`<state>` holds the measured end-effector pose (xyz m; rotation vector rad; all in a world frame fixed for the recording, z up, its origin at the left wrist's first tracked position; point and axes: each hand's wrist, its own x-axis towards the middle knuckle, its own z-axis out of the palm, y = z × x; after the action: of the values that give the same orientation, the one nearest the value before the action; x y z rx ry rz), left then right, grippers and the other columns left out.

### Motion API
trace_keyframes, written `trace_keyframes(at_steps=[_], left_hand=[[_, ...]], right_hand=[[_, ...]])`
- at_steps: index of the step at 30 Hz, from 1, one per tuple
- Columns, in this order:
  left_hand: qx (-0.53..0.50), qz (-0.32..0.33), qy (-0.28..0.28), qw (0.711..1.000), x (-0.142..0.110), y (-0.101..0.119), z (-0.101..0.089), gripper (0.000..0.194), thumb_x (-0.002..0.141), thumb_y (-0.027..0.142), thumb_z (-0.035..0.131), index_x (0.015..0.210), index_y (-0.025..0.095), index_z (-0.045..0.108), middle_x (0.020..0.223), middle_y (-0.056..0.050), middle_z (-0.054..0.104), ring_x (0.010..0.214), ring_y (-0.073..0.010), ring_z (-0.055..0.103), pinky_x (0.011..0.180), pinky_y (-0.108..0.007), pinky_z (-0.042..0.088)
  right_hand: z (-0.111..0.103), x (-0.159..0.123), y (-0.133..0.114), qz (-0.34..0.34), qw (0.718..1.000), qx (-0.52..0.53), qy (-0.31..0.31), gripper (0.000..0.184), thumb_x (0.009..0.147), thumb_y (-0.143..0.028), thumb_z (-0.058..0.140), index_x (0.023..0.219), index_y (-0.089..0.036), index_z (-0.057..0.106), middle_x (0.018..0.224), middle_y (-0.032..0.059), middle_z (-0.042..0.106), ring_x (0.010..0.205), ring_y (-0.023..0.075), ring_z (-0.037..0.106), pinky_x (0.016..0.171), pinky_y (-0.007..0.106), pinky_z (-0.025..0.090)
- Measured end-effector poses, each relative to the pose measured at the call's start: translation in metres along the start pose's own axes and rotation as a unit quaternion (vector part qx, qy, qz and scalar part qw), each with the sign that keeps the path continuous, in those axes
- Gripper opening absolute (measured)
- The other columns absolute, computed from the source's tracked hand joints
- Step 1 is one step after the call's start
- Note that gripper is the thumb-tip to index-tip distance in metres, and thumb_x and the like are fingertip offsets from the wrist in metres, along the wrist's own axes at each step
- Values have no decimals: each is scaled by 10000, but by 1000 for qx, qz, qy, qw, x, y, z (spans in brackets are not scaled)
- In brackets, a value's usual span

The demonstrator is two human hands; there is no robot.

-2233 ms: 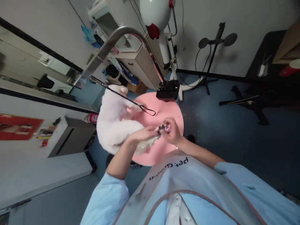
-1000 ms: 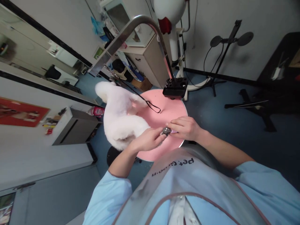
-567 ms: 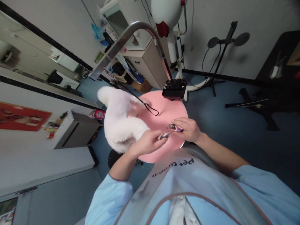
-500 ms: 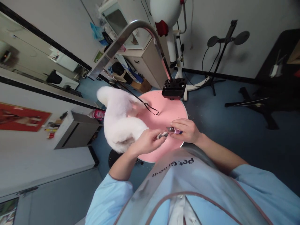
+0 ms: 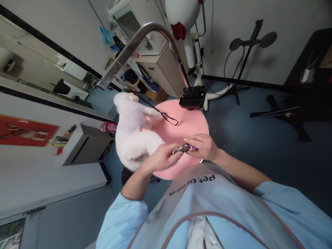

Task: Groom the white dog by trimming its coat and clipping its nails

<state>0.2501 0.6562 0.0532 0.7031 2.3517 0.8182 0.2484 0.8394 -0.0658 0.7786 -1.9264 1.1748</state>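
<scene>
A white dog (image 5: 132, 135) stands on the round pink table (image 5: 189, 121), its rear end close to me and its head at the far left. My left hand (image 5: 163, 157) is closed around one of its paws (image 5: 176, 151), which shows grey between finger and thumb. In my right hand (image 5: 203, 147) are nail clippers (image 5: 186, 147) with a metal head and a purple handle. The clippers' head meets the tip of the paw; whether a nail lies between the blades is too small to tell.
A curved metal grooming arm (image 5: 153, 27) rises over the table, with a black loop leash (image 5: 169, 119) hanging from it and a black tool holder (image 5: 193, 97) on its post. Behind stand a white-and-red dryer (image 5: 183, 15) and a cabinet (image 5: 166, 69).
My right hand has brought the clippers left, up to the paw. The dog's head has turned and shifted slightly right. My left hand keeps its hold.
</scene>
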Motion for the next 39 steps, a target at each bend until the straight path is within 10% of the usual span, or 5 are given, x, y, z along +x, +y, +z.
trace_keyframes(at_steps=[9, 29, 33, 36, 39], left_hand=[[-58, 7, 93, 994, 2, -7, -1, 226, 910, 320, 476, 918, 128, 594, 858, -61, 594, 782, -120, 539, 725, -236, 424], [-166, -47, 139, 975, 13, -11, 3, 233, 894, 335, 455, 829, 117, 505, 739, -26, 527, 648, -91, 481, 611, -213, 415], [-68, 18, 132, 989, 16, -14, 14, 219, 877, 295, 465, 1004, 134, 541, 990, -109, 611, 905, -167, 586, 804, -300, 483], [61, 83, 274, 956, -2, -35, -1, 197, 883, 299, 453, 877, 174, 605, 1088, -110, 618, 1220, -221, 480, 1092, -426, 314], [90, 35, 564, 820, -44, -94, -46, 377, 924, 361, 348, 646, 194, 540, 813, -70, 642, 1035, -195, 585, 1127, -450, 259]], right_hand=[[16, -13, 3, 120, 990, 63, 38, 321, 810, -297, 653, 1107, -180, 631, 891, 75, 710, 774, 165, 669, 699, 282, 561], [42, -29, -13, 92, 994, -9, 52, 297, 770, -257, 682, 1060, -200, 649, 823, 46, 710, 703, 158, 665, 688, 262, 548], [50, -40, 5, 210, 974, 58, 62, 297, 785, -263, 655, 1071, -188, 628, 912, 79, 698, 832, 192, 665, 755, 311, 549], [54, -62, 30, 385, 914, 112, 56, 308, 801, -332, 613, 1064, -171, 617, 954, 93, 685, 855, 202, 658, 776, 342, 541], [56, -91, 55, 526, 841, 122, 27, 416, 746, -426, 625, 1050, -142, 619, 966, 111, 682, 887, 230, 643, 819, 373, 511]])
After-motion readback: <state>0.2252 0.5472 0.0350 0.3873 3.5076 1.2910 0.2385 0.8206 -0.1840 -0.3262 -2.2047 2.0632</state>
